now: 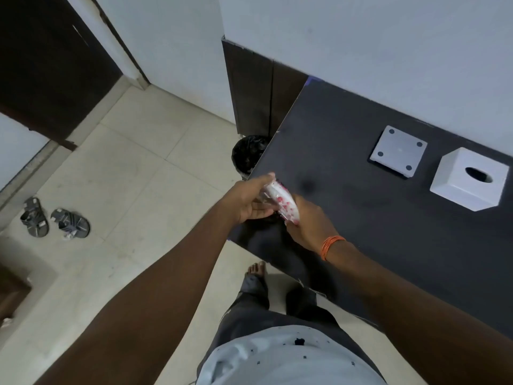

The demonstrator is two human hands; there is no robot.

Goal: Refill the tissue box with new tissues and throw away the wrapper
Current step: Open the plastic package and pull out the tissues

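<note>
A tissue pack [283,201] in a clear wrapper printed with red marks is held over the near left corner of the black table [361,218]. My left hand [247,202] grips its far end and my right hand [308,226], with an orange thread at the wrist, grips its near end. The white tissue box cover [469,180], with an oval slot on top, stands at the table's right. Its square white base plate [398,151], with dark feet at its corners, lies upside down just left of the cover.
A bin with a black liner [248,155] stands on the floor past the table's left edge, partly hidden by it. A pair of grey sandals [54,220] lies on the tiled floor at left. White walls and a dark door stand behind.
</note>
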